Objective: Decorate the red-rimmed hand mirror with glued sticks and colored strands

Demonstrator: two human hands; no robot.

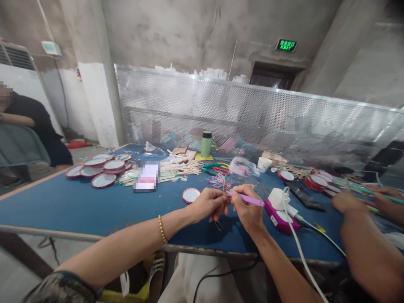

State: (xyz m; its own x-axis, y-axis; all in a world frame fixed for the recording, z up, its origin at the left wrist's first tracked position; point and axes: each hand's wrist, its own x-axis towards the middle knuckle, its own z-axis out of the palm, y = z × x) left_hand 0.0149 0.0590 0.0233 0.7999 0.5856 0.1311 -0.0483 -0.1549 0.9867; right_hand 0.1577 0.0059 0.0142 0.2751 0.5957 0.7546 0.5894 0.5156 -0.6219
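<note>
Left hand (211,203) holds slim stick (225,184); right hand (248,209), purple pen (252,200).

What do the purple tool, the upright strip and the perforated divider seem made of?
Purple tool: likely plastic, smooth, evenly coloured. Upright strip: possibly wood, matte tan, too small to be sure. Perforated divider: probably metal, silvery sheen, rows of holes.

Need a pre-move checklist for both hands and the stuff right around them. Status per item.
1. Stick held in the left hand: ok.
2. Purple pen-like tool held in the right hand: ok.
3. Tool tip touching stick: cannot tell, too small.
4. Single red-rimmed disc lying on the table, unheld: ok.
5. Magenta power strip apart from the right hand: ok.
</note>
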